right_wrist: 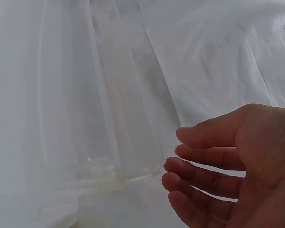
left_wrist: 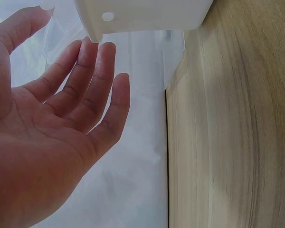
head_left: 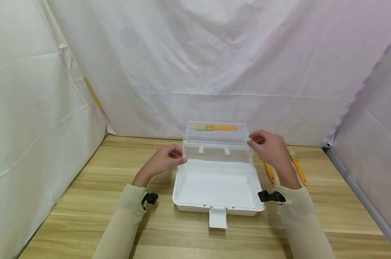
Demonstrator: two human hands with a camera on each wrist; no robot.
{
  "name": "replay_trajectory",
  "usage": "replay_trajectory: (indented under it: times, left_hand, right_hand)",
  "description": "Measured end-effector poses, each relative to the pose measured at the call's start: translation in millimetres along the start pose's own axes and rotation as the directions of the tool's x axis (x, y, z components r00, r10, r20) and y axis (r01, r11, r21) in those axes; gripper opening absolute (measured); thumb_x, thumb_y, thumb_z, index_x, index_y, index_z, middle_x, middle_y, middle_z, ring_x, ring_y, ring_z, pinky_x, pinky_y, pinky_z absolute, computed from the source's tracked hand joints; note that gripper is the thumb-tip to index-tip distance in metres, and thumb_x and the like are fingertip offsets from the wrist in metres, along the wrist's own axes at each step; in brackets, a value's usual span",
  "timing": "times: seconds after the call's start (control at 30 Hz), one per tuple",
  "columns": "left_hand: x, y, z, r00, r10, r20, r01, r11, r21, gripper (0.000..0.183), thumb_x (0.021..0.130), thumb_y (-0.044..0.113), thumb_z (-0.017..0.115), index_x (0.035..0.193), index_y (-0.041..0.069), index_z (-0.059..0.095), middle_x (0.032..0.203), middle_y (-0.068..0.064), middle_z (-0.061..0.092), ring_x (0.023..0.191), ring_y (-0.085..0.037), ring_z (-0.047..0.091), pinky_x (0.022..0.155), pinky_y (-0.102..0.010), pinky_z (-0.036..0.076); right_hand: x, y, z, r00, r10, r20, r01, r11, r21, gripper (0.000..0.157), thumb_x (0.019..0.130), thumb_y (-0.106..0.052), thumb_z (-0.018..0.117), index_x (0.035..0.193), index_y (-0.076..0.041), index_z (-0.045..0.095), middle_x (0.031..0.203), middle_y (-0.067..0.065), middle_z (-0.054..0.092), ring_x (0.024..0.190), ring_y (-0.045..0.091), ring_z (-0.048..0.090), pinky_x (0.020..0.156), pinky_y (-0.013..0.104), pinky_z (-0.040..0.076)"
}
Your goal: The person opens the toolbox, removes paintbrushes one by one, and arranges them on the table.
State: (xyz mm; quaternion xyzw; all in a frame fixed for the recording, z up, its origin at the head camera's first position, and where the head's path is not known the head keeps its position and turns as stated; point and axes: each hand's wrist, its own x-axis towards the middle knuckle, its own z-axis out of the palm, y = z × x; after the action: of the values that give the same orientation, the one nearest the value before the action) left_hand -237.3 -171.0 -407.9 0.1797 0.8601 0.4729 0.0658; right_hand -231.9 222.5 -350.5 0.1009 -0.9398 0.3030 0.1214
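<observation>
A white plastic box (head_left: 217,185) stands on the table with its clear lid (head_left: 218,136) raised at the back. Its white front latch (head_left: 218,218) hangs down. My left hand (head_left: 161,162) is at the lid's left side near the hinge, fingers loosely bent and spread; its thumb is close to the box's rear corner. Beside the lid's right edge is my right hand (head_left: 270,147), with relaxed fingers and the tips at the edge; firm contact cannot be made out. A paintbrush (head_left: 216,127) with an orange handle shows at the lid's upper part, on it or behind it.
To the right of the box lie two more orange-handled paintbrushes (head_left: 299,172) (head_left: 269,172), one partly hidden by my right hand. White cloth (head_left: 195,64) encloses the wooden table (head_left: 95,201) at the back and sides. A black strap (head_left: 273,196) circles each wrist.
</observation>
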Motion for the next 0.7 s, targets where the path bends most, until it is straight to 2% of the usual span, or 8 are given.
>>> replay_trajectory:
  times: [0.37, 0.7]
  left_hand:
    - [1.3, -1.0, 0.5, 1.000, 0.007, -0.007, -0.007, 1.000, 0.006, 0.032, 0.102, 0.029, 0.082, 0.119, 0.004, 0.071, 0.110, -0.007, 0.075, 0.107, -0.027, 0.072, 0.094, -0.047, 0.059]
    - [1.5, -1.3, -0.1, 1.000, 0.013, -0.007, -0.013, 1.000, 0.003, 0.032, 0.102, 0.030, 0.081, 0.119, 0.005, 0.071, 0.111, -0.008, 0.075, 0.107, -0.027, 0.072, 0.095, -0.047, 0.059]
  right_hand:
    - [32, -17, -0.2, 0.998, 0.003, 0.062, -0.003, 1.000, -0.006, 0.028, 0.108, -0.020, 0.072, 0.127, 0.000, 0.075, 0.117, 0.020, 0.076, 0.107, 0.039, 0.071, 0.095, 0.058, 0.057]
    - [69, -26, 3.9, 0.991, -0.005, 0.131, 0.005, 1.000, -0.001, 0.028, 0.108, -0.021, 0.072, 0.128, -0.001, 0.075, 0.119, 0.018, 0.076, 0.113, 0.039, 0.070, 0.096, 0.056, 0.057]
